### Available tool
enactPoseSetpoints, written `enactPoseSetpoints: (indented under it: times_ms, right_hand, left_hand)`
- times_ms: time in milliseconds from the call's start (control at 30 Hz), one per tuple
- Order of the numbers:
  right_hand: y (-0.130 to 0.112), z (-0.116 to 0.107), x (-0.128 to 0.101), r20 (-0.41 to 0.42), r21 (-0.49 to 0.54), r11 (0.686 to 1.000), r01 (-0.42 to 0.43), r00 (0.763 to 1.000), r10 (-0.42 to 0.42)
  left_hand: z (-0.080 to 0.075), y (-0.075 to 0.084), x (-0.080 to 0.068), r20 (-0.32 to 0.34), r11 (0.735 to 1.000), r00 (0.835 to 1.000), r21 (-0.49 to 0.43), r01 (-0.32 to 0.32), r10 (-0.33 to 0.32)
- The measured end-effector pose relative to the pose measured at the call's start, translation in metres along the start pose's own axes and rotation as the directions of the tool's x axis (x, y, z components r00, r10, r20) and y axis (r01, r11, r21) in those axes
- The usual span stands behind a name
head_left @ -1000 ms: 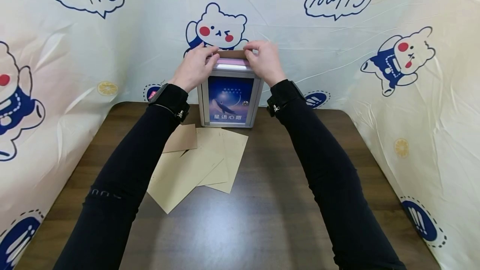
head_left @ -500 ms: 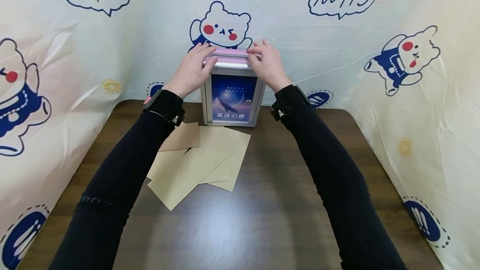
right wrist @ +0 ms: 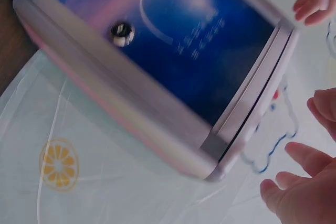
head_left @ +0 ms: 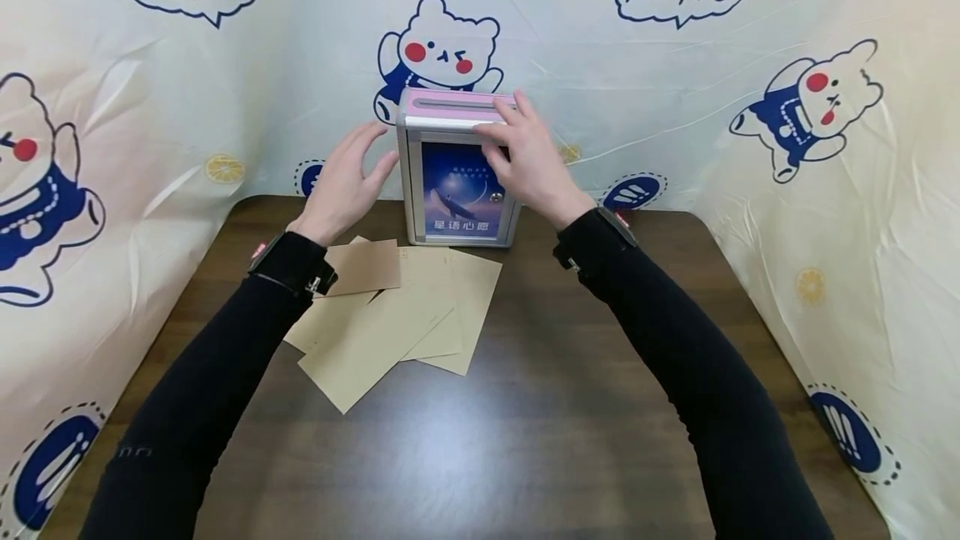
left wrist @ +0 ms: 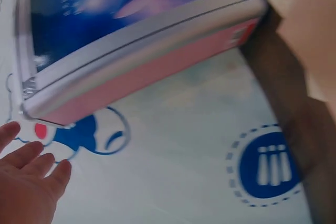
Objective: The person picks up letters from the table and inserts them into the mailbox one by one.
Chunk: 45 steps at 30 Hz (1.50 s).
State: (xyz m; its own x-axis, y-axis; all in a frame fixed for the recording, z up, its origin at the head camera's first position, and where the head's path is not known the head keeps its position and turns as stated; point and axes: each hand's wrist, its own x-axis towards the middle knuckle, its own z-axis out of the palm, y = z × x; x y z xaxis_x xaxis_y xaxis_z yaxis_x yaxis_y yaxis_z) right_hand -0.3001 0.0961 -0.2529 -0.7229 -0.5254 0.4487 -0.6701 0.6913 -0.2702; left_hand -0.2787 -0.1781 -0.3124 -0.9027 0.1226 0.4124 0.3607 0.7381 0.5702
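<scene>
A silver-framed suggestion box (head_left: pixel 463 190) with a blue whale-picture door stands upright at the back of the table. A long slot (head_left: pixel 453 104) runs across its pink top. My left hand (head_left: pixel 341 186) hovers off the box's left side, fingers loosely extended and holding nothing. Near the upper right corner, my right hand (head_left: pixel 536 161) overlaps the box in the head view. The right wrist view shows this right hand (right wrist: pixel 310 182) apart from the frame, with nothing in its fingers. A round lock (right wrist: pixel 122 33) sits on the door.
Several overlapping beige paper sheets or envelopes (head_left: pixel 375 340) lie in front of the box. On them rests a browner one (head_left: pixel 371 267). A printed cloth (head_left: pixel 570 48) hangs close behind the wooden table (head_left: pixel 570 407).
The brown paper held at the slot one second ago has gone from view into the slot. Both hands have since come off the top, the left outward and down, the right slightly down.
</scene>
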Motion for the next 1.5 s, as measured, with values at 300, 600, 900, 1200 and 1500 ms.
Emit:
enactPoseSetpoints:
  times_ms: [300, 600, 900, 1200, 1500]
  right_hand:
    - [-0.021, 0.031, -0.036, 0.034, 0.033, 0.993, 0.111, 0.993, -0.112]
    - [-0.034, 0.076, -0.067, 0.161, 0.12, 0.991, 0.063, 0.984, -0.082]
    - [-0.045, 0.105, -0.089, 0.361, 0.127, 0.991, -0.042, 0.932, -0.007]
    - [-0.05, 0.133, -0.104, 0.444, 0.124, 0.992, -0.023, 0.895, -0.035]
    - [-0.054, 0.153, -0.115, 0.498, 0.062, 0.988, -0.142, 0.862, 0.093]
  left_hand:
    - [0.019, -0.036, -0.047, 0.002, 1.0, 1.0, 0.005, 0.001, -0.001]
    - [0.042, -0.048, -0.096, 0.113, 0.999, 0.993, 0.034, -0.025, 0.021]
    - [0.056, -0.047, -0.129, 0.253, 0.987, 0.964, 0.155, 0.036, -0.075]
    - [0.062, -0.051, -0.151, 0.277, 0.965, 0.952, 0.254, 0.059, -0.132]
    - [0.069, -0.052, -0.158, 0.265, 0.929, 0.94, 0.352, 0.116, -0.217]
